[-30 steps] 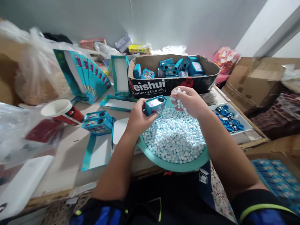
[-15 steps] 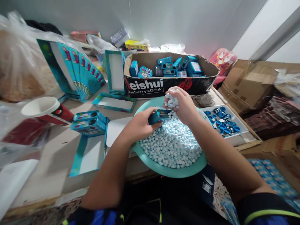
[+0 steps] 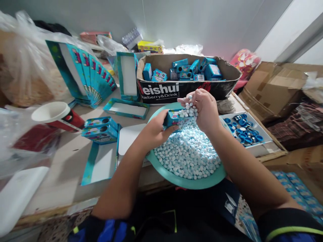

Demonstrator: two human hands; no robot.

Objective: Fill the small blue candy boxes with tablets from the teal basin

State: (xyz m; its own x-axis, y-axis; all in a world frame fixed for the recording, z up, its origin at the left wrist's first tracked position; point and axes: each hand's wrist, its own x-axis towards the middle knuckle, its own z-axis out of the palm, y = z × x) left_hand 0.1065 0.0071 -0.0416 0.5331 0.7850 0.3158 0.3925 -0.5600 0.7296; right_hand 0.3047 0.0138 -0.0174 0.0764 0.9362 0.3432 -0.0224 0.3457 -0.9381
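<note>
My left hand [image 3: 159, 130] is wrapped round a small blue candy box [image 3: 174, 116], held over the rim of a turquoise basin [image 3: 161, 168]. Small white and pale-blue candies [image 3: 186, 158] fill the basin. At the box's right end, my right hand [image 3: 207, 109] is cupped, its fingers curled round a handful of the same candies. Some of these spill from the fingers onto the box's end and down toward the basin. The box's opening is hidden by the candies.
Behind the basin, a black carton [image 3: 186, 90] holds several blue boxes. A white tray [image 3: 259, 148] of blue caps stands to the right. Leftward are stacked candy boxes [image 3: 101, 129], an open display tray [image 3: 101, 164], a paper cup [image 3: 58, 116] and fanned blue cartons [image 3: 93, 77].
My right hand has tipped over the box's end, and candies now pour from it onto the box. The left hand still grips the box, now tilted slightly differently. The view has shifted a little.
</note>
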